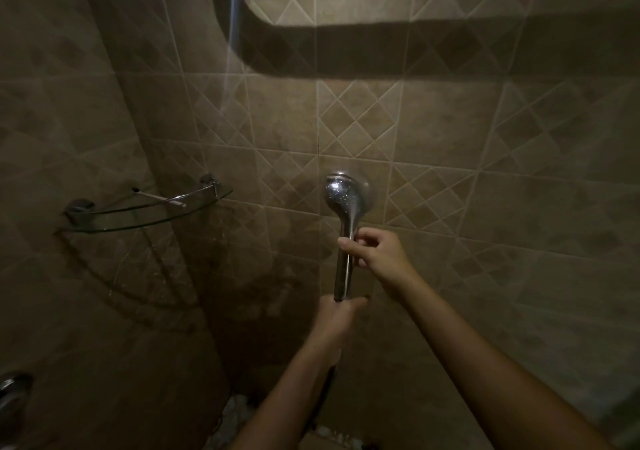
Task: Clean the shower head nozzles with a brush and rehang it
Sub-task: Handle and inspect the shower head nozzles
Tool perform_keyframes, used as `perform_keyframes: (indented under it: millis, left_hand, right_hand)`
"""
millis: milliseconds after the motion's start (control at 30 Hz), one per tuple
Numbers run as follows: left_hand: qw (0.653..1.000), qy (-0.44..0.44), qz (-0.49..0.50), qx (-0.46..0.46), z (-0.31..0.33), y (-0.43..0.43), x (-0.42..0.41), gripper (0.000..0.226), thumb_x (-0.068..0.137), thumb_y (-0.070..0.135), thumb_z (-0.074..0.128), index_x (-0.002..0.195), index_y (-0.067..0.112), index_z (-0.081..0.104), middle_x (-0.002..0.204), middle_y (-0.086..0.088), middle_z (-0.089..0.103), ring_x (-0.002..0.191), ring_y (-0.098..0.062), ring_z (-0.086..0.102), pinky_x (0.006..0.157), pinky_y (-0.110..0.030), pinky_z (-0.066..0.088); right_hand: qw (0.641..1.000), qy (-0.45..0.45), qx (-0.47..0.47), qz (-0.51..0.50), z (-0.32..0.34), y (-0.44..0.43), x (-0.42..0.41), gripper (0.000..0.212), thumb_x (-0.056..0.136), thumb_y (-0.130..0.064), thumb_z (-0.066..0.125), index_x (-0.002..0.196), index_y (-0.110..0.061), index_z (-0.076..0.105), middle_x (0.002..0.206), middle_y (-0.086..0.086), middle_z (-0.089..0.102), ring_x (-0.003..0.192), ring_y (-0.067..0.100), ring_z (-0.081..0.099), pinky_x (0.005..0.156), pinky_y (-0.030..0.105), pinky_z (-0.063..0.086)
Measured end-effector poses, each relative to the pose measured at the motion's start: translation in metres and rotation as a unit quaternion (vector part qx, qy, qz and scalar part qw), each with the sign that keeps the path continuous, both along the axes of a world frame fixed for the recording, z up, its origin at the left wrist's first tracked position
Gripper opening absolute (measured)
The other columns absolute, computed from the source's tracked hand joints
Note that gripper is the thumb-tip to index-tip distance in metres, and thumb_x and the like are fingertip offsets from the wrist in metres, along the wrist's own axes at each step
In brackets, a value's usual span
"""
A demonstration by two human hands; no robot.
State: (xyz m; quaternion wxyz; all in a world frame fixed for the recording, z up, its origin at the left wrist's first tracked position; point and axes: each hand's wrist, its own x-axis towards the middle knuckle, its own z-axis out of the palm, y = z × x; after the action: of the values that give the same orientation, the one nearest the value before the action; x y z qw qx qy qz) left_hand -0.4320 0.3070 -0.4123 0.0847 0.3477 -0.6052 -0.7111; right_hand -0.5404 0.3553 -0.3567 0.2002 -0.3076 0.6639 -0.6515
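Note:
A chrome shower head (341, 195) stands upright in front of the tiled wall, its round head at the top and its long handle pointing down. My right hand (375, 250) grips the handle just below the head. My left hand (337, 314) grips the handle's bottom end, where the dark hose (325, 390) runs down behind my left forearm. A thin white brush (162, 199) lies on the glass corner shelf (138, 219) to the left, apart from both hands.
Brown tiled walls meet in a dim corner behind the shelf. A chrome fitting (10, 392) shows at the lower left edge. Pebbled floor (232, 422) is visible at the bottom between the wall and my arms.

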Motion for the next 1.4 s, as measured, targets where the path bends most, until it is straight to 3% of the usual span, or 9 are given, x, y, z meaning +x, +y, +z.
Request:
perform_keyframes:
  millis: [67, 167, 333, 467, 567, 800, 1000, 1200, 1400]
  left_hand:
    - [1.0, 0.009, 0.004, 0.013, 0.0, 0.0, 0.0, 0.026, 0.088, 0.027, 0.069, 0.109, 0.012, 0.067, 0.096, -0.01, 0.073, 0.079, -0.02, 0.068, 0.057, -0.029, 0.048]
    - [1.0, 0.009, 0.01, 0.016, 0.002, 0.0, 0.0, 0.022, 0.09, 0.026, 0.067, 0.109, 0.013, 0.066, 0.093, -0.006, 0.072, 0.073, -0.016, 0.068, 0.053, -0.026, 0.047]
    - [1.0, -0.003, 0.007, -0.003, 0.006, 0.005, -0.003, 0.019, 0.088, 0.029, 0.069, 0.102, 0.019, 0.06, 0.099, -0.006, 0.067, 0.084, -0.019, 0.065, 0.066, -0.032, 0.049]
    - [1.0, 0.008, 0.008, 0.011, 0.008, 0.003, -0.002, 0.021, 0.089, 0.027, 0.068, 0.106, 0.015, 0.064, 0.102, -0.012, 0.074, 0.088, -0.024, 0.072, 0.068, -0.034, 0.055]
    - [1.0, 0.012, 0.017, 0.016, 0.009, 0.004, -0.002, 0.032, 0.089, 0.028, 0.068, 0.117, 0.014, 0.06, 0.106, -0.011, 0.072, 0.093, -0.023, 0.072, 0.07, -0.035, 0.057]
    - [0.999, 0.012, 0.027, 0.011, 0.009, 0.005, 0.001, 0.035, 0.091, 0.029, 0.067, 0.121, 0.018, 0.05, 0.109, -0.007, 0.066, 0.089, -0.018, 0.067, 0.066, -0.03, 0.052]
    - [0.999, 0.012, 0.031, 0.003, 0.005, 0.0, -0.001, 0.027, 0.09, 0.028, 0.067, 0.113, 0.016, 0.059, 0.102, -0.006, 0.069, 0.092, -0.019, 0.07, 0.077, -0.034, 0.057]
    - [1.0, 0.014, 0.022, 0.0, 0.009, 0.0, 0.002, 0.015, 0.094, 0.025, 0.063, 0.095, 0.026, 0.049, 0.101, -0.004, 0.064, 0.09, -0.016, 0.065, 0.07, -0.029, 0.05]
    - [0.999, 0.004, 0.029, -0.032, 0.009, 0.002, 0.002, 0.026, 0.09, 0.03, 0.066, 0.111, 0.016, 0.06, 0.102, -0.008, 0.068, 0.093, -0.021, 0.067, 0.085, -0.038, 0.056]
  right_hand:
    - [0.998, -0.047, -0.012, 0.041, 0.003, 0.004, 0.001, 0.004, 0.093, -0.008, 0.067, 0.089, -0.006, 0.068, 0.075, 0.006, 0.064, 0.08, 0.019, 0.067, 0.076, 0.029, 0.059]
    - [0.997, -0.048, -0.011, 0.055, 0.004, 0.006, 0.0, 0.019, 0.094, -0.011, 0.067, 0.107, 0.003, 0.067, 0.095, 0.012, 0.073, 0.092, 0.021, 0.071, 0.083, 0.03, 0.058]
    - [0.999, 0.042, 0.014, 0.001, 0.008, 0.005, 0.002, 0.054, 0.072, -0.038, 0.087, 0.095, 0.006, 0.066, 0.084, 0.016, 0.062, 0.078, 0.025, 0.062, 0.076, 0.038, 0.058]
    - [0.999, -0.017, -0.002, 0.032, 0.013, 0.01, 0.001, 0.019, 0.088, -0.012, 0.075, 0.102, -0.001, 0.067, 0.081, 0.007, 0.071, 0.092, 0.027, 0.074, 0.085, 0.039, 0.061]
    - [0.995, -0.069, -0.034, 0.057, 0.016, 0.011, 0.002, 0.022, 0.091, -0.007, 0.07, 0.111, 0.001, 0.064, 0.111, 0.021, 0.074, 0.104, 0.028, 0.074, 0.094, 0.043, 0.059]
    - [0.999, 0.017, -0.008, 0.026, 0.023, 0.01, 0.009, 0.031, 0.085, -0.016, 0.079, 0.104, 0.006, 0.067, 0.089, 0.011, 0.07, 0.085, 0.02, 0.072, 0.079, 0.032, 0.062]
    - [0.99, -0.12, -0.043, 0.054, 0.022, 0.008, 0.011, 0.022, 0.098, -0.008, 0.06, 0.115, 0.005, 0.062, 0.11, 0.016, 0.074, 0.103, 0.028, 0.073, 0.092, 0.04, 0.059]
    - [1.0, 0.009, 0.022, 0.01, 0.02, 0.009, 0.013, 0.032, 0.088, -0.025, 0.075, 0.109, -0.003, 0.067, 0.102, 0.012, 0.073, 0.091, 0.016, 0.074, 0.071, 0.023, 0.058]
    - [0.991, -0.125, -0.036, 0.04, 0.022, 0.005, 0.014, 0.032, 0.095, -0.011, 0.066, 0.125, -0.006, 0.056, 0.116, 0.014, 0.074, 0.107, 0.026, 0.073, 0.091, 0.038, 0.059]
